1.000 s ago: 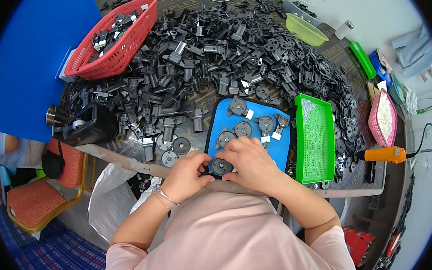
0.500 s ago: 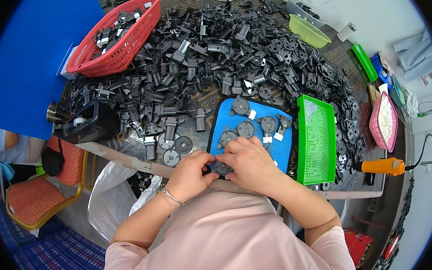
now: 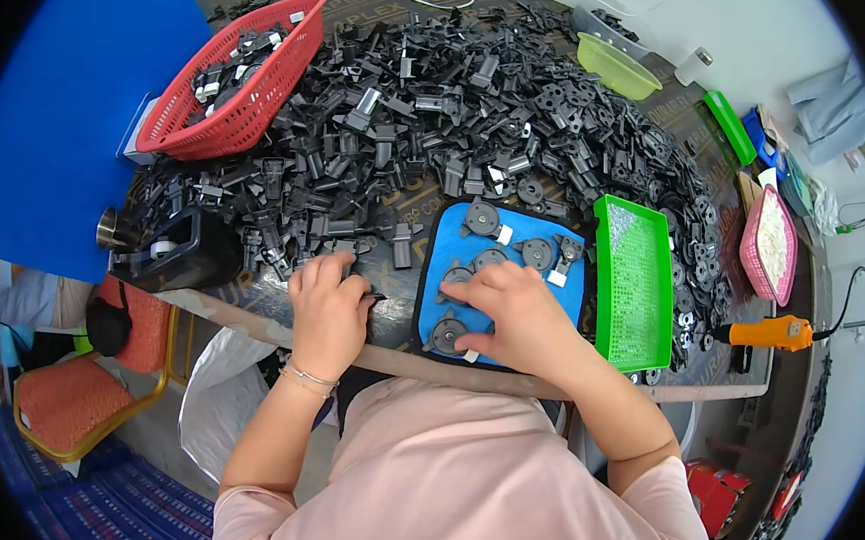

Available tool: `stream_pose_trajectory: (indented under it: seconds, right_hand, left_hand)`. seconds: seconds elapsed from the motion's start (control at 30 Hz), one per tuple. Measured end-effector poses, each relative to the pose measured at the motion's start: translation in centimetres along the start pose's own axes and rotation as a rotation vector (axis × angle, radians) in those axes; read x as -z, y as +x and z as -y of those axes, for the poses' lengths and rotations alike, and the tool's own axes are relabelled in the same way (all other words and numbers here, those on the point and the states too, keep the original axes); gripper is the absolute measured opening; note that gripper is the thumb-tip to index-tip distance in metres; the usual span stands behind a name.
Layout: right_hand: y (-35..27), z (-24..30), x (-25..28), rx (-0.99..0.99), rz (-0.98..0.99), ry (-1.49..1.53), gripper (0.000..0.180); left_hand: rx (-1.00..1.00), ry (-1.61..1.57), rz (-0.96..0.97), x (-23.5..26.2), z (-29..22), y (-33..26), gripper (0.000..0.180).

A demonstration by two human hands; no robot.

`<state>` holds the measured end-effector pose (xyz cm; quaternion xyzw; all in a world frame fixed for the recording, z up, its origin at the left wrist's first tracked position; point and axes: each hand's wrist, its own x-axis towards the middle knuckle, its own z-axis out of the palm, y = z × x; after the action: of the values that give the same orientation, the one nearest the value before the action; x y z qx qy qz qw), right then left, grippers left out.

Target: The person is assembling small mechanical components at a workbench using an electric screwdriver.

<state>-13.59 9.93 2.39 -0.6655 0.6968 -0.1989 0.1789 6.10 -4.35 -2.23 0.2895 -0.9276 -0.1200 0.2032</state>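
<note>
Head view: near the middle of the frame, the left hand (image 3: 325, 313) reaches over the bare front of the desk (image 3: 390, 283), its fingers bent downward at the near edge of a heap of black plastic parts (image 3: 412, 121). A small dark piece (image 3: 376, 296) shows beside those fingers, but whether they grip it or anything else I cannot tell.

Just right of centre, the right hand (image 3: 521, 314) lies over a blue mat (image 3: 568, 301), thumb and forefinger spread well apart with nothing visibly gripped between them. A round dark part (image 3: 447, 335) lies on the mat's lower left, close to the thumb; more round parts, some with white tabs, lie on the mat farther up, partly covered by the hand.

Beside the mat, right of centre, stands a green tray (image 3: 606, 288). Toward the right edge are an orange power tool (image 3: 773, 333) and a pink basket (image 3: 755, 265) of small white pieces. A red basket (image 3: 242, 128) with black and white parts sits at upper left, a yellow-green bowl (image 3: 617, 64) at upper right, and a black tape dispenser (image 3: 186, 257) left of centre.
</note>
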Motion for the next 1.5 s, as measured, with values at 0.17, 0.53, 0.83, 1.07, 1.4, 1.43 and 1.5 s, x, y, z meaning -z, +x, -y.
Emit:
stream_pose_trajectory:
  seconds: [0.17, 0.53, 0.83, 1.07, 1.4, 1.43, 1.5]
  right_hand:
    - [0.2, 0.2, 0.8, -0.009, -0.171, 0.065, 0.06]
    - [-4.2, -0.9, 1.3, -0.172, -0.288, 0.008, 0.055]
    - [-5.7, -1.1, -1.1, -0.285, -0.137, -0.064, 0.046]
    - [-5.4, -0.8, -1.0, -0.304, -0.09, -0.096, 0.047]
    - [-5.1, -0.5, -1.1, -0.313, -0.097, -0.138, 0.046]
    - [-5.2, -0.6, -1.2, -0.318, -0.094, -0.139, 0.047]
    - [-5.1, -0.7, -1.1, -0.316, -0.079, -0.139, 0.049]
  left_hand:
    - [0.173, -0.642, 0.175, 0.0, -1.9, 1.7, 0.013]
    - [0.179, -1.022, 0.542, -2.1, -7.6, 6.2, 0.025]
    - [0.274, -1.012, 0.315, -2.7, -5.9, 5.0, 0.029]
    - [0.287, -0.971, 0.245, -2.0, -4.1, 3.7, 0.026]
    - [0.102, -0.257, -0.028, 1.3, 1.6, 1.4, 0.018]
    - [0.12, -0.179, -0.008, 1.8, 1.6, 1.0, 0.022]
    - [0.132, -0.118, 0.04, 2.1, 1.7, 0.2, 0.024]
